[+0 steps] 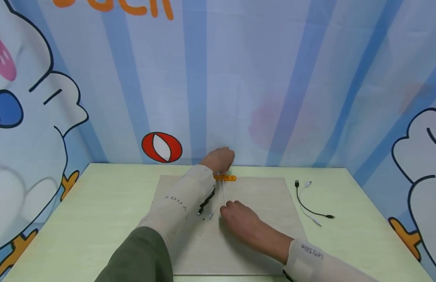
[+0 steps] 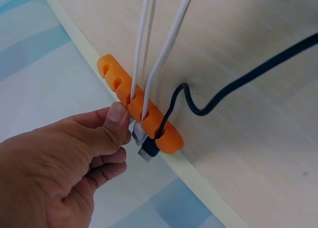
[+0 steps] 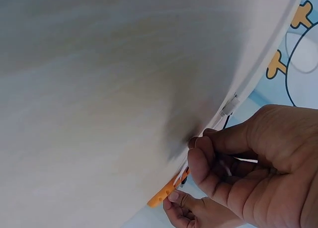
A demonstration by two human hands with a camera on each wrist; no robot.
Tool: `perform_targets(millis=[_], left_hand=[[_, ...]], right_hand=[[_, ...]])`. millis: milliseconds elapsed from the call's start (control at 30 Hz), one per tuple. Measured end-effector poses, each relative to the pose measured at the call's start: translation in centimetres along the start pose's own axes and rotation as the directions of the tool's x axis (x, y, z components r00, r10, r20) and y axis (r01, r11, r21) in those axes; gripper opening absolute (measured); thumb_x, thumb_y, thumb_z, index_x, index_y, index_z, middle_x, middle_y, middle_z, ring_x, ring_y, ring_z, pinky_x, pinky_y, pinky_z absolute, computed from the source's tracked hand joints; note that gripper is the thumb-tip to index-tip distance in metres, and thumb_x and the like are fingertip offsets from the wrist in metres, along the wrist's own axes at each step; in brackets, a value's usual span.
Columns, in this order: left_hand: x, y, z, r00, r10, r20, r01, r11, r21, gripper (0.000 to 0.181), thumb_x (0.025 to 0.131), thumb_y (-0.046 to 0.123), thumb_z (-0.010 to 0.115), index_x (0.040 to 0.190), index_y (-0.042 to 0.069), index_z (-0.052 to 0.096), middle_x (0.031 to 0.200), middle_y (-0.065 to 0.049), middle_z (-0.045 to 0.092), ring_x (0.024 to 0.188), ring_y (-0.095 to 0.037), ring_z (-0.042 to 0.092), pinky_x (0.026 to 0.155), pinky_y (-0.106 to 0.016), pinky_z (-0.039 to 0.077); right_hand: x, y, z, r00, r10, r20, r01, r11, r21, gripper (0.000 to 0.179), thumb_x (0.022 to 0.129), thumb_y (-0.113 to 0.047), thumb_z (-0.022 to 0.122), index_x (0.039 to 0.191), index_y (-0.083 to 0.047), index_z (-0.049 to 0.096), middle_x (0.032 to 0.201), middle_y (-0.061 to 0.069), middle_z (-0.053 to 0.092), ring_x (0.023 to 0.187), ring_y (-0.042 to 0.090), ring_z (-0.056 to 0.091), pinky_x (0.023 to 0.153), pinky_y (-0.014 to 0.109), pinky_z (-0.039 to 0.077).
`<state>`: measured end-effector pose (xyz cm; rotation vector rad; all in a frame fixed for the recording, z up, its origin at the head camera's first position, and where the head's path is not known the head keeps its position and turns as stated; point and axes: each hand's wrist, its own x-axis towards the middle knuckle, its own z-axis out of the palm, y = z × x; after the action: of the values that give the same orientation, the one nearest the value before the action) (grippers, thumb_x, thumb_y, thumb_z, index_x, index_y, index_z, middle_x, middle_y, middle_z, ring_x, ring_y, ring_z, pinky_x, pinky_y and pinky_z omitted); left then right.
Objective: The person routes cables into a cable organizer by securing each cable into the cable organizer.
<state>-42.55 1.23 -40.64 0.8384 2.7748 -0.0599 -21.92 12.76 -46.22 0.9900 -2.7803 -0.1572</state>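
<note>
An orange cable holder (image 2: 155, 119) with several slots sits along the far edge of the board. A taut thin white cable (image 2: 139, 49), a second white cable (image 2: 166, 44) and a black cable (image 2: 238, 86) run through its slots. The black USB plug (image 2: 149, 149) and a white plug (image 2: 139, 133) stick out on the far side. At the slot of the thin white cable, my left hand (image 1: 218, 159) pinches that cable's end with thumb and forefinger, its tip hidden. Nearer to me, my right hand (image 1: 242, 219) grips a white cable with curled fingers.
A pale board (image 1: 253, 250) lies on the light table (image 1: 109, 203). To the right of the board lie a loose black cable (image 1: 309, 210) and a white cable connector (image 1: 317, 223). A printed backdrop (image 1: 232, 78) rises behind the table's far edge.
</note>
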Motion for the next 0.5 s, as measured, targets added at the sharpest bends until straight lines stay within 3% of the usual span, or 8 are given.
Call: perform_targets(millis=[133, 300, 500], left_hand=[[0.0, 0.1, 0.1, 1.000, -0.001, -0.012, 0.000, 1.000, -0.009, 0.042, 0.097, -0.005, 0.074, 0.062, 0.018, 0.065, 0.065, 0.002, 0.063, 0.066, -0.014, 0.048, 0.056, -0.026, 0.044], [-0.1, 0.1, 0.0, 1.000, -0.013, -0.005, 0.013, 1.000, -0.010, 0.042, 0.096, -0.006, 0.074, 0.062, 0.017, 0.064, 0.063, 0.002, 0.059, 0.065, -0.014, 0.045, 0.055, -0.027, 0.042], [-0.1, 0.1, -0.4, 0.999, -0.033, 0.023, 0.034, 0.999, -0.030, 0.041, 0.099, -0.005, 0.074, 0.064, 0.016, 0.067, 0.062, 0.002, 0.058, 0.063, -0.014, 0.044, 0.055, -0.027, 0.041]], right_hand=[[-0.4, -0.3, -0.8, 1.000, -0.005, 0.002, 0.005, 1.000, -0.028, 0.011, 0.096, 0.006, 0.079, 0.102, -0.004, 0.079, 0.090, 0.010, 0.074, 0.076, 0.022, 0.067, 0.069, 0.036, 0.061], [-1.0, -1.4, -3.9, 0.998, 0.048, 0.034, -0.048, 0.999, -0.017, 0.010, 0.098, 0.006, 0.079, 0.102, -0.003, 0.078, 0.092, 0.011, 0.073, 0.079, 0.023, 0.067, 0.073, 0.033, 0.062], [-1.1, -1.7, -4.7, 0.996, 0.088, 0.009, -0.088, 0.995, 0.043, 0.012, 0.098, 0.009, 0.077, 0.098, -0.002, 0.075, 0.090, 0.012, 0.071, 0.079, 0.026, 0.070, 0.071, 0.037, 0.063]])
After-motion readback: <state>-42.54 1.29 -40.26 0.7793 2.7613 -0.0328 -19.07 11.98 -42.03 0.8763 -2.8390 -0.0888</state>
